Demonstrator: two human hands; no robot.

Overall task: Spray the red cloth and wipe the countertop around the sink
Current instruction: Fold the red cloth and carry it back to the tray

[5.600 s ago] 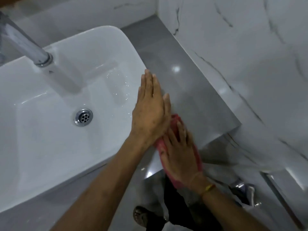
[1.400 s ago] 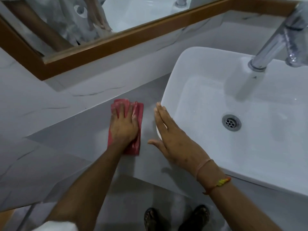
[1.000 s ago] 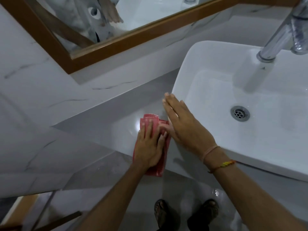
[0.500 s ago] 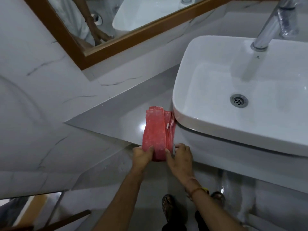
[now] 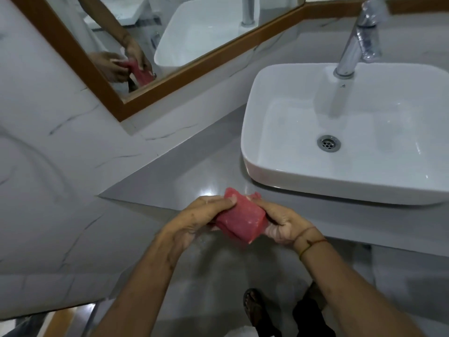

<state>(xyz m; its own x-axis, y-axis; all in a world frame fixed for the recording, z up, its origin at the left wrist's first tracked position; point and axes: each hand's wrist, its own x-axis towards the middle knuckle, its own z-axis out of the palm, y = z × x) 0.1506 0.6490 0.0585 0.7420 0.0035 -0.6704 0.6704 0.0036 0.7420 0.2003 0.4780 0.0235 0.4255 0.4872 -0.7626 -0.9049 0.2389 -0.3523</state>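
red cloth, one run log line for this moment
red cloth: folded, off counter | left hand: holding | right hand: holding | sink: untouched

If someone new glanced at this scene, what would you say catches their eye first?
The red cloth stands out most, bunched between the left hand and right hand in a two-handed grip, lifted off the grey countertop near its front edge. Next comes the white basin at right with its chrome tap. At upper left, the wood-framed mirror reflects the hands and cloth.
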